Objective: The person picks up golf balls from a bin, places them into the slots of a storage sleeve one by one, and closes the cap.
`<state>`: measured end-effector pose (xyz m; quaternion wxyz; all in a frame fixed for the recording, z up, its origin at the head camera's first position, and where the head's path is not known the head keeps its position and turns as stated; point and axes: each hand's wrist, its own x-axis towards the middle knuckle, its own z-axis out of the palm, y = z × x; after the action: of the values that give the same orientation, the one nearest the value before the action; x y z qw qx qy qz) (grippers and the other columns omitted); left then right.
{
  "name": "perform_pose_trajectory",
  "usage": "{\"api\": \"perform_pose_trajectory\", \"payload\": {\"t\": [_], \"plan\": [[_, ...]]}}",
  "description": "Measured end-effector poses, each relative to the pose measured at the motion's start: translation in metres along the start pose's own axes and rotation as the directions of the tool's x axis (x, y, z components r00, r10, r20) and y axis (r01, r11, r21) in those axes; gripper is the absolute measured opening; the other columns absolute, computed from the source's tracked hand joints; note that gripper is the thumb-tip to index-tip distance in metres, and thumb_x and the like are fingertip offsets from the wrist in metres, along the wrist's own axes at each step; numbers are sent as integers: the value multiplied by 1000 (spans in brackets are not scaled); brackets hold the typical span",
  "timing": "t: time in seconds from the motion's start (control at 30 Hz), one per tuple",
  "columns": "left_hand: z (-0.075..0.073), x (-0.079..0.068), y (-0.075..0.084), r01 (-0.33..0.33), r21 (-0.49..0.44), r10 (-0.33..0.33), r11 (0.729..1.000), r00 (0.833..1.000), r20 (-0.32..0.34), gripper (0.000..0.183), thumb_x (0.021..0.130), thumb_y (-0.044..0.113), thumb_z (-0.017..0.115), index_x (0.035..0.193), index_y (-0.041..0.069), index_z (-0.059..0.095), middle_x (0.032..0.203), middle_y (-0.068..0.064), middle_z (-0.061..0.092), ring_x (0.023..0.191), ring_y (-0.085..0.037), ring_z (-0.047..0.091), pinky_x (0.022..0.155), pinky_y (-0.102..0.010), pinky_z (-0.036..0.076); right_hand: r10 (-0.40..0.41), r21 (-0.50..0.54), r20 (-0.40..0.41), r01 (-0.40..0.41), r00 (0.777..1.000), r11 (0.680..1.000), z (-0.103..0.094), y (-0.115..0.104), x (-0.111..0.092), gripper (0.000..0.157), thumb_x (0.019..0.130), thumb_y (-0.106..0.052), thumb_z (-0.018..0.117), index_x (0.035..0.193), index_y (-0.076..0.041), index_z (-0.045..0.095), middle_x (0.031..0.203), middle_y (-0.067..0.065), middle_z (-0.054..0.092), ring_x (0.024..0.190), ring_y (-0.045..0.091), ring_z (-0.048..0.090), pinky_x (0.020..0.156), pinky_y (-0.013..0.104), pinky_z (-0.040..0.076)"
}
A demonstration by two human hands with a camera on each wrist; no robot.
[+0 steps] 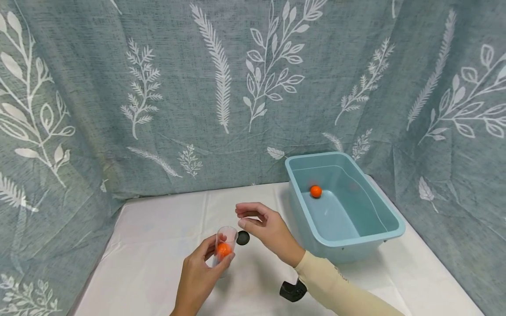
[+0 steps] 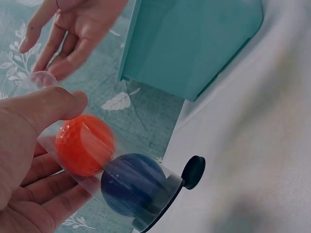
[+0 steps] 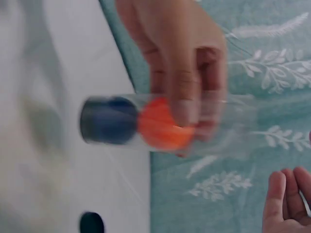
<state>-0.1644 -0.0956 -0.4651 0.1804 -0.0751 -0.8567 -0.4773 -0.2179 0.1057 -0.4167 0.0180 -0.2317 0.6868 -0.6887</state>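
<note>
Above the white worktop [image 1: 158, 245]: one clear plastic tube [image 1: 225, 245] gripped upright in left hand [image 1: 199, 274], fingers curled round it. Two balls inside, orange ball [image 2: 83, 144] over dark blue ball [image 2: 131, 183]. Right hand [image 1: 265, 228] just beside, loosely open, holding nothing. One black cap [image 1: 243, 238] lying beneath. One more orange ball [image 1: 315, 191] in teal tub [image 1: 391, 219].

Head camera looks down across the table [image 1: 158, 245]; both wrist cameras closely share the clear tube [image 2: 121, 179].
</note>
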Motion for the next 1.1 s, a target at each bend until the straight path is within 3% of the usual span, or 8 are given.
{"api": "perform_pose_trajectory", "payload": {"t": [0.27,0.5,0.63,0.7,0.87,0.9,1.1], "plan": [[2,1,1,28,1,-28,1000,1000,13,50,76,18,91,121,10,70,112,2,73,96,-12,71,87,-32,59,-16,-30,-103,12,995,999,-32,-31,10,36,98,-18,70,132,-8,62,128,8,63,119,24,59,103,32,51],[4,-3,2,103,10,-104,995,994,45,51,78,21,90,123,10,69,118,1,72,101,-16,71,91,-37,58,80,-9,-204,-83,976,996,-76,-45,17,41,98,-24,70,135,-9,60,132,8,61,122,22,59,105,33,50],[3,-3,2,92,4,-92,996,995,34,50,78,20,90,122,11,69,116,0,72,100,-16,71,90,-37,59,118,-32,-254,-130,960,991,-103,-44,24,45,100,-23,68,139,-5,56,138,12,56,126,25,55,109,41,46],[3,-3,2,82,-1,-82,997,996,30,50,78,22,90,122,11,69,116,0,72,99,-16,71,90,-37,59,145,-63,-282,-169,948,984,-115,-41,29,45,100,-25,67,139,-5,55,141,15,54,126,27,54,104,42,48],[3,-4,2,60,-16,-59,998,998,34,49,81,25,88,123,11,69,116,0,72,100,-16,71,90,-37,58,228,-150,-343,-293,911,944,-145,-35,41,47,102,-26,65,142,-5,54,141,17,53,128,32,52,103,44,48],[3,-4,2,52,-18,-52,998,998,33,49,81,26,88,123,10,69,116,-1,72,100,-17,71,90,-38,58,242,-163,-351,-314,905,935,-151,-34,43,48,102,-25,64,143,-4,53,141,18,53,129,33,51,110,47,43],[5,-5,1,63,0,-63,998,997,34,49,80,24,89,123,9,69,116,-4,73,99,-19,72,90,-40,59,335,-257,-403,-457,852,852,-181,-24,50,50,103,-26,61,145,-2,49,140,18,52,129,34,50,111,48,42]]}}
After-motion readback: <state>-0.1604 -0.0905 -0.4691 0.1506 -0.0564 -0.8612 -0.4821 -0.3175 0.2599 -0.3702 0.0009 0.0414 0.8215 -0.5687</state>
